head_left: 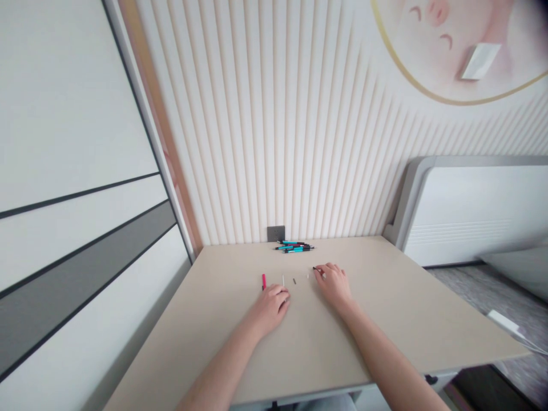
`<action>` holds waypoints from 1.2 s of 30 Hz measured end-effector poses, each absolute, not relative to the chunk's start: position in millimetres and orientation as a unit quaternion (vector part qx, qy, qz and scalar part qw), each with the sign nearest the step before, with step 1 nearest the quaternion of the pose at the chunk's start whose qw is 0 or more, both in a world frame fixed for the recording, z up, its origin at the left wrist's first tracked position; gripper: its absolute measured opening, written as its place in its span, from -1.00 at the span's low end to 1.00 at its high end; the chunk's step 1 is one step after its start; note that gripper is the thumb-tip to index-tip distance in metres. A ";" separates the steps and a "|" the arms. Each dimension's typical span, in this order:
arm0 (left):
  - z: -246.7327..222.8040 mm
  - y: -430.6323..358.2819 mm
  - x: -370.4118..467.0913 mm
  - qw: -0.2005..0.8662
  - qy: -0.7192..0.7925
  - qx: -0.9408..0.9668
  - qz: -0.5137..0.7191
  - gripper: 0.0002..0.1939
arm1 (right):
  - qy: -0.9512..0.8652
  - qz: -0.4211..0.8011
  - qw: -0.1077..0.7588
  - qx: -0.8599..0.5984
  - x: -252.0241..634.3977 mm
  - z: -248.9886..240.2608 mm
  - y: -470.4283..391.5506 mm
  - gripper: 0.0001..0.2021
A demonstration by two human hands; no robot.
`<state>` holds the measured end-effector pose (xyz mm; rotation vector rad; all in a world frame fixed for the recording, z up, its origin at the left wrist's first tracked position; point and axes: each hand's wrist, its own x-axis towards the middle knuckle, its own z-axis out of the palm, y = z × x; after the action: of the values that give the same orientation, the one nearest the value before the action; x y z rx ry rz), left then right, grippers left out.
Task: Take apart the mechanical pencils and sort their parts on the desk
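Parts of a pen lie in a loose row on the beige table (240, 342). They are a pink barrel piece (264, 279), a thin white refill-like stick (283, 279), a small dark piece (294, 281) and a tiny white piece (307, 276). My left hand (270, 308) rests on the table with fingers loosely bent and thumb apart, covering the near ends of the barrel and stick. To the right, my right hand (334, 284) pinches a small black pen part (315, 268) between thumb and fingertips, close above the table.
Several blue-and-black pens (295, 247) lie in a pile at the table's back edge, below a dark wall socket (276, 233). A ribbed wall (274, 125) rises behind. A white cabinet (85, 142) stands at left, a bed headboard (475, 211) at right.
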<state>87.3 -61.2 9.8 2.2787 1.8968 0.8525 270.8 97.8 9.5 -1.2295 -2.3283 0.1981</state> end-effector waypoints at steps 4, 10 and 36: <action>8.6 -60.9 86.6 0.020 0.613 0.740 0.277 -0.79 | -0.867 0.075 0.233 -0.434 261.2 5.2 93.0 -0.75; 7.4 -60.8 86.8 0.011 0.621 0.735 0.271 -0.80 | -0.877 0.063 0.219 -0.423 248.2 1.8 87.0 -0.75; 15.7 -68.6 86.6 0.053 0.604 0.734 0.306 -0.67 | -0.839 0.101 0.212 -0.490 280.7 10.3 104.1 -0.76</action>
<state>86.6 -68.6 15.7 2.2320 1.8356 0.9292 280.7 104.1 10.3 -1.3619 -2.3314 0.2796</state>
